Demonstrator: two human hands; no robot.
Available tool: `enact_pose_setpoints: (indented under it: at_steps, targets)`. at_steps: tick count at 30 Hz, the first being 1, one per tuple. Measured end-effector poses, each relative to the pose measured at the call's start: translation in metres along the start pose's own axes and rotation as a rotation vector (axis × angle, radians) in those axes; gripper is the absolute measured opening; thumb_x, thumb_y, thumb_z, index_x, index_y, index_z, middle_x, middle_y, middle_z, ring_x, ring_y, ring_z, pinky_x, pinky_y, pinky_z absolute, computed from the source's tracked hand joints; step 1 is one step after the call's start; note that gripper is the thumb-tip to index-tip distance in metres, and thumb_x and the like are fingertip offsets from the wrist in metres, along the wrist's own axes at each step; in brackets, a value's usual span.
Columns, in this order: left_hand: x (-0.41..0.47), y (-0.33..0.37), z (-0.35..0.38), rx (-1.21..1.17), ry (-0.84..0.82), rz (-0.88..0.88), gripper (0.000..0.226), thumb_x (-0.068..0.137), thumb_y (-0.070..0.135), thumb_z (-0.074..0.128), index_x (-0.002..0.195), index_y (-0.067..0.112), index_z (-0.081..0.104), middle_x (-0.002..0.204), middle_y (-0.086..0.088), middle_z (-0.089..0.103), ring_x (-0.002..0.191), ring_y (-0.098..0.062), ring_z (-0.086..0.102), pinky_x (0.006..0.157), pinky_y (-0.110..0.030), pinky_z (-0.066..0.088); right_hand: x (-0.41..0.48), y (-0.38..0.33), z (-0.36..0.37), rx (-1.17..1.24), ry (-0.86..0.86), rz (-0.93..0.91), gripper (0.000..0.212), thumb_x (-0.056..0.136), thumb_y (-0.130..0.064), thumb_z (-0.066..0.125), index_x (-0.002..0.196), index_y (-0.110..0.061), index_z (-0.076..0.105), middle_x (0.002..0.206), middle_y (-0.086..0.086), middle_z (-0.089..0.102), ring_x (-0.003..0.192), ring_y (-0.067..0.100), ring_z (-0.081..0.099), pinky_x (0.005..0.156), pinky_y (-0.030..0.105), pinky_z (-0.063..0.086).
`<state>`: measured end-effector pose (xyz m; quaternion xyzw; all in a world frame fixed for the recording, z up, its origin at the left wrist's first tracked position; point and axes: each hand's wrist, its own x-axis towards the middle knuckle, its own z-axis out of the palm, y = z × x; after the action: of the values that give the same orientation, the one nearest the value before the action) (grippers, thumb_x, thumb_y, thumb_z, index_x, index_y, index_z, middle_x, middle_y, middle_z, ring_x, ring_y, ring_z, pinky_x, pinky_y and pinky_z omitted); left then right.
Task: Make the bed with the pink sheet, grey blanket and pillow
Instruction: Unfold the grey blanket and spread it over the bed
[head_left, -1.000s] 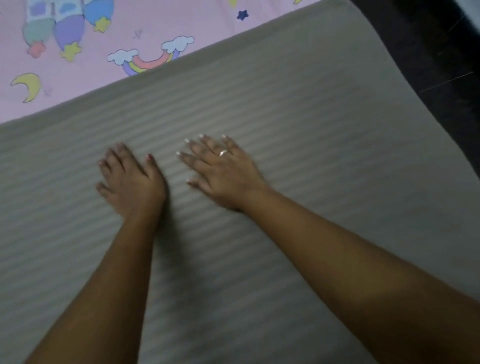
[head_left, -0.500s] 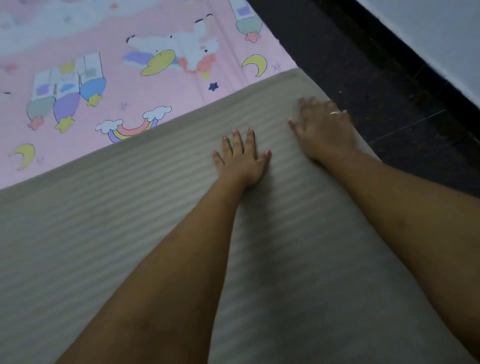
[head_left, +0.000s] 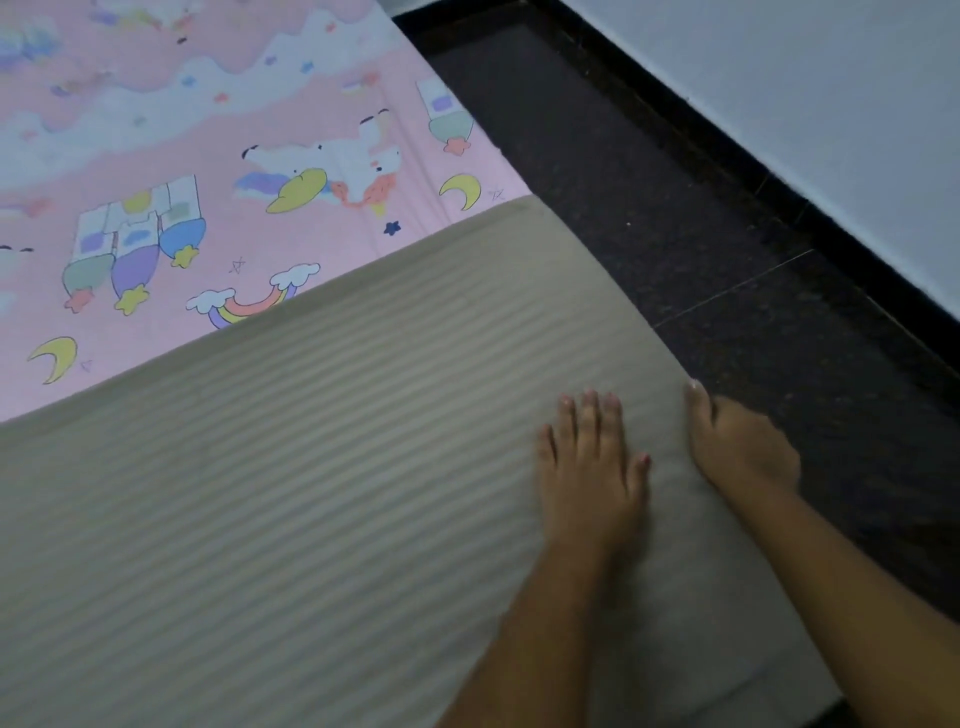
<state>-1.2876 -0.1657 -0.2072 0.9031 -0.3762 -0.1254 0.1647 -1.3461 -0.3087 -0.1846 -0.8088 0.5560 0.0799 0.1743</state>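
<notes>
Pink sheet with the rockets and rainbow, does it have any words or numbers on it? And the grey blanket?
No words or numbers can be read anywhere.
The pink sheet carries only drawings: rockets, a rainbow, moons, stars.
The grey blanket shows only plain stripes.

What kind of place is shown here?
Most likely a bedroom: a pink sheet with a striped grey blanket spread over it, beside a dark floor and a pale wall.
</notes>
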Motion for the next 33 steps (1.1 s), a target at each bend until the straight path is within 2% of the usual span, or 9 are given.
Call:
enact_pose_setpoints:
  at_steps: [4, 9, 12, 13, 15, 18, 21, 27, 33]
  targets:
    - [-0.069, 0.051, 0.027, -0.023, -0.120, 0.113, 0.058, 0.094, 0.054, 0.002, 0.147, 0.031, 0.002, 0.154, 0.000, -0.007, 0.143, -0.022, -0.019, 0.112, -0.044, -0.002, -0.047, 0.065, -0.003, 0.012, -0.023, 0.071, 0.080, 0.091, -0.067, 0.010, 0.115, -0.013, 0.063, 0.114, 0.020, 0.063, 0.105, 0.036, 0.059, 0.085, 0.040, 0.044]
    - [-0.149, 0.096, 0.018, -0.035, -0.385, 0.285, 0.073, 0.080, 0.061, 0.034, 0.147, 0.034, 0.022, 0.145, 0.005, 0.044, 0.133, -0.020, 0.039, 0.104, -0.045, 0.035, -0.101, 0.116, -0.006, 0.083, -0.105, 0.044, 0.067, 0.098, -0.053, 0.016, 0.118, -0.010, 0.062, 0.113, 0.021, 0.064, 0.107, 0.037, 0.059, 0.092, 0.041, 0.043]
    - [-0.173, 0.102, -0.004, -0.363, -0.452, 0.255, 0.056, 0.092, 0.039, 0.046, 0.145, 0.029, 0.030, 0.149, 0.001, 0.037, 0.139, -0.015, 0.029, 0.115, -0.035, 0.021, -0.108, 0.125, -0.021, -0.326, -0.145, -0.097, 0.067, 0.097, -0.053, 0.004, 0.113, -0.028, 0.064, 0.112, 0.000, 0.068, 0.120, 0.021, 0.053, 0.112, 0.046, 0.020]
    - [-0.173, 0.100, -0.011, -0.555, -0.450, 0.155, 0.047, 0.093, 0.035, 0.047, 0.139, 0.029, 0.040, 0.144, 0.000, 0.044, 0.135, -0.013, 0.036, 0.113, -0.030, 0.026, -0.104, 0.125, -0.028, -0.409, -0.158, -0.122, 0.067, 0.097, -0.053, 0.003, 0.113, -0.032, 0.065, 0.114, -0.005, 0.068, 0.126, 0.017, 0.048, 0.114, 0.049, 0.009]
    - [-0.162, 0.098, -0.020, -0.736, -0.264, -0.046, 0.029, 0.094, 0.032, 0.046, 0.120, 0.032, 0.058, 0.123, 0.004, 0.062, 0.117, -0.012, 0.055, 0.100, -0.027, 0.042, -0.091, 0.124, -0.040, -0.408, -0.135, -0.141, 0.065, 0.098, -0.053, 0.005, 0.114, -0.034, 0.065, 0.118, -0.008, 0.066, 0.129, 0.016, 0.045, 0.115, 0.049, 0.003]
    - [-0.131, 0.096, -0.030, -0.893, -0.003, -0.215, 0.019, 0.091, 0.030, 0.046, 0.091, 0.044, 0.058, 0.091, 0.012, 0.069, 0.086, -0.010, 0.065, 0.082, -0.032, 0.052, -0.065, 0.124, -0.049, -0.204, -0.104, -0.131, 0.062, 0.099, -0.052, 0.009, 0.118, -0.028, 0.063, 0.124, 0.002, 0.063, 0.123, 0.023, 0.051, 0.111, 0.043, 0.022]
    - [-0.089, 0.100, -0.034, -0.980, 0.128, -0.315, 0.020, 0.092, 0.023, 0.046, 0.085, 0.036, 0.060, 0.073, 0.016, 0.065, 0.069, -0.012, 0.062, 0.070, -0.038, 0.054, -0.034, 0.126, -0.047, -0.022, -0.131, -0.182, 0.055, 0.100, -0.050, 0.017, 0.124, -0.023, 0.059, 0.127, 0.008, 0.062, 0.117, 0.029, 0.055, 0.096, 0.038, 0.038]
    - [-0.015, 0.146, -0.022, -1.036, 0.323, -0.515, 0.023, 0.095, 0.003, 0.047, 0.088, 0.021, 0.061, 0.074, 0.005, 0.065, 0.068, -0.010, 0.060, 0.070, -0.032, 0.051, 0.026, 0.146, -0.048, 0.252, -0.419, -0.319, 0.044, 0.099, -0.043, 0.035, 0.129, -0.020, 0.058, 0.135, 0.005, 0.057, 0.124, 0.024, 0.051, 0.105, 0.036, 0.039]
    - [0.039, 0.206, -0.015, -1.058, 0.295, -0.550, 0.024, 0.095, 0.003, 0.047, 0.092, 0.024, 0.059, 0.086, 0.001, 0.066, 0.073, -0.003, 0.059, 0.067, -0.019, 0.048, 0.090, 0.144, -0.101, 0.289, -0.411, -0.415, 0.041, 0.101, -0.037, 0.036, 0.131, -0.017, 0.055, 0.131, 0.005, 0.058, 0.122, 0.024, 0.051, 0.104, 0.036, 0.039]
